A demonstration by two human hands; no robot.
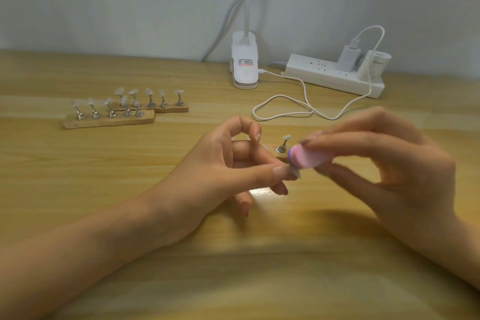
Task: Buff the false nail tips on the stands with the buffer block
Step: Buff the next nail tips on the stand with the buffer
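Note:
My right hand point(384, 163) grips a pink buffer block point(306, 158) with a purple end, blurred by motion. Its end touches a false nail tip point(294, 173) that my left hand point(228, 166) pinches between thumb and fingers over the table. Just behind my left fingers, one metal stand with a clear nail tip point(283, 143) stands on a wooden strip that my hands mostly hide. At the far left, two wooden strips point(109, 122) carry several metal stands with clear tips point(149, 97).
A white clip lamp point(244, 65) stands at the back of the wooden table point(233, 280). A white power strip point(335, 76) with a charger lies to its right, and a white cable point(293, 109) loops over the table behind my hands.

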